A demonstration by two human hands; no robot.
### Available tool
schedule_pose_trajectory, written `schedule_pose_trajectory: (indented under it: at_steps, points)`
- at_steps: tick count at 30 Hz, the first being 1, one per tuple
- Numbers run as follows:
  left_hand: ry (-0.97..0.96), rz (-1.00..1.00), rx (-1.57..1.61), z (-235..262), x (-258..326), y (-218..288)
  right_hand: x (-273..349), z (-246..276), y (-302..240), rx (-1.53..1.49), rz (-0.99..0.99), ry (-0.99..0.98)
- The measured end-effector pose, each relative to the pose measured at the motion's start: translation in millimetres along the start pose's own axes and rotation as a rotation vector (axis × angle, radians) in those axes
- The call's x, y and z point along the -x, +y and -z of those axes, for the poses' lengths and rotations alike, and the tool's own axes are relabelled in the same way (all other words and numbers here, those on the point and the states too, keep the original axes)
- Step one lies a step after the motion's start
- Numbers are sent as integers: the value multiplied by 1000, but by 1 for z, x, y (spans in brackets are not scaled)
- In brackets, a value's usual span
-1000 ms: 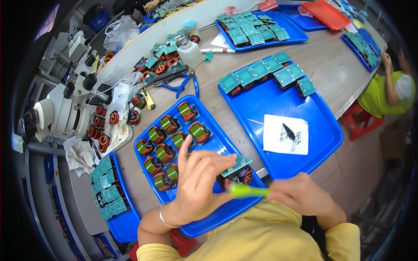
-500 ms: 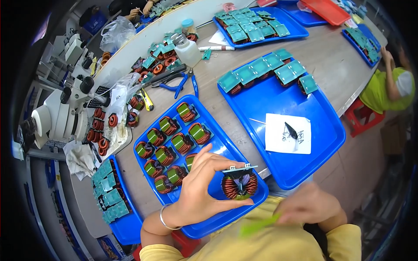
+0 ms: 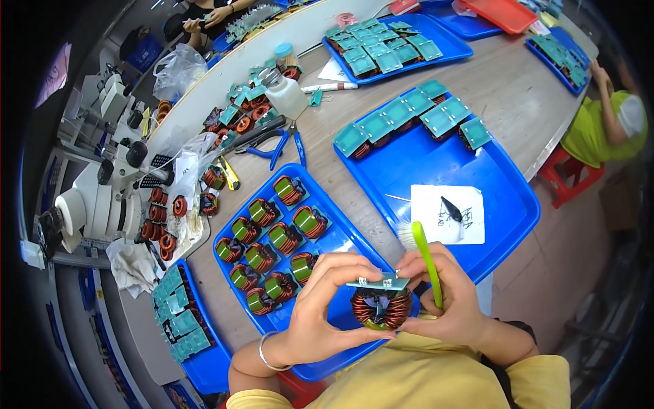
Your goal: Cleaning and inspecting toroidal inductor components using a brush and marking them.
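A copper-wound toroid coil [image 3: 383,310] with a green circuit board on its upper side is held in front of my body. My left hand [image 3: 317,310] is closed on its left side, fingers on the board and thumb underneath. My right hand [image 3: 455,300] touches the coil's right side. A lime-green brush [image 3: 427,259] is held in that same hand, its pale bristles pointing up. Below and beyond my left hand, a blue tray [image 3: 344,235] holds several similar coils with green tops, standing in rows.
Ahead to the right, another blue tray [image 3: 501,180] holds board-topped coils and white paper [image 3: 446,221] with a black pointed piece. Blue-handled pliers [image 3: 274,150], a yellow cutter [image 3: 230,174] and a white bottle [image 3: 286,97] lie beyond. Microscopes stand left. A person [image 3: 610,126] sits far right.
My right hand has risen with the brush and moved left to the coil, now touching it. The brush has turned bristles-up. My left hand keeps its hold; the view has shifted slightly.
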State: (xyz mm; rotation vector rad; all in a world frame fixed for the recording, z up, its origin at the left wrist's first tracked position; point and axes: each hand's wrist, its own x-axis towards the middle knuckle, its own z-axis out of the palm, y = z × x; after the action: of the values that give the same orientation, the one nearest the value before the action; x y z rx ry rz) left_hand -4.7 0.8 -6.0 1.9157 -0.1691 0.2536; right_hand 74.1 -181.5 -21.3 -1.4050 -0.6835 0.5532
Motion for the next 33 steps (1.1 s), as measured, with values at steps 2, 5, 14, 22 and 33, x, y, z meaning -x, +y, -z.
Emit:
schedule_pose_trajectory:
  at_steps: [2,5,14,22,33]
  points:
    - [1,3,2,-1,0,1,1,1,-2,15,6,10]
    - [-13,4,2,0,-1,4,3,1,-5,-7,-2,12]
    - [-17,-115,-122,2,-3,11,3,1,-5,-35,30,-16]
    - [46,-32,135,-5,4,3,5,3,-4,-46,57,-13]
    - [-96,11,128,1,-2,7,4,10,-11,164,175,-32]
